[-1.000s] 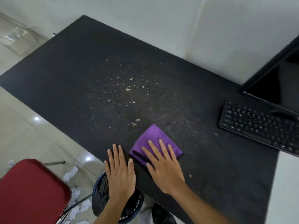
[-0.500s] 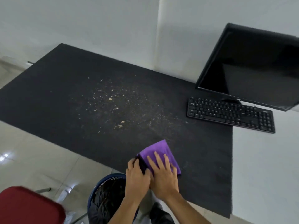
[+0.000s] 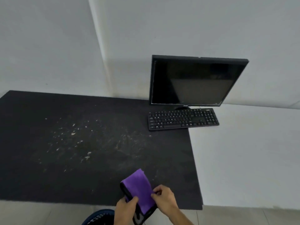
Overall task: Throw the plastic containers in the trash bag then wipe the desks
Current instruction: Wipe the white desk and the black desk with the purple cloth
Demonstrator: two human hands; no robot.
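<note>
A folded purple cloth (image 3: 138, 186) with a dark edge lies at the near edge of the black desk (image 3: 48, 181). My left hand (image 3: 125, 208) pinches its near left corner. My right hand (image 3: 164, 199) pinches its right edge with curled fingers. Pale crumbs (image 3: 73, 133) and dusty smears are scattered over the middle of the black surface, left of and beyond the cloth. No plastic containers are in view.
A dark monitor (image 3: 193, 82) and a black keyboard (image 3: 183, 119) stand at the back, where the black desk meets a white desk (image 3: 246, 156). A blue-rimmed bin (image 3: 99, 217) with a dark liner sits on the floor below the near edge. Walls close the back.
The view has tilted up and to the right, and the red chair has left the frame. Both hands went from lying flat by the cloth to pinching its near edges.
</note>
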